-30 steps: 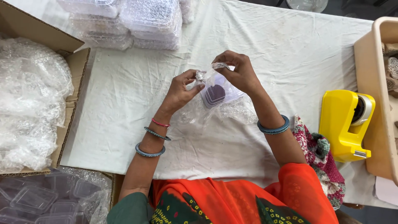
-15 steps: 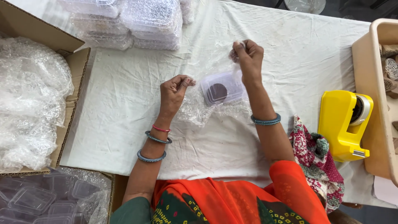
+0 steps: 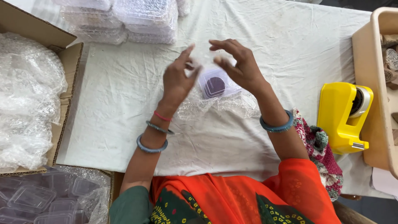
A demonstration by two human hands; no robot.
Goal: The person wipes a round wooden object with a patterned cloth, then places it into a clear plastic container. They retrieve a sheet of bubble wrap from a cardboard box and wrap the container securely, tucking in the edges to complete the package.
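Head view, from the left: a cardboard box [image 3: 62,66] of bubble wrap [image 3: 25,95] sits at the table edge, with stacked clear containers [image 3: 124,20] farther back. At centre, the left hand [image 3: 178,81], pinched shut half a second ago, has spread its fingers (blurred by motion) beside the small clear box [image 3: 217,83] with a dark purple disc inside, lying on a bubble-wrap sheet [image 3: 207,105]. The right hand [image 3: 240,66], then raised and pinching film, has dropped over the box, fingers loosely curled; whether it touches wrap cannot be told. A yellow tape dispenser [image 3: 342,116] stands right.
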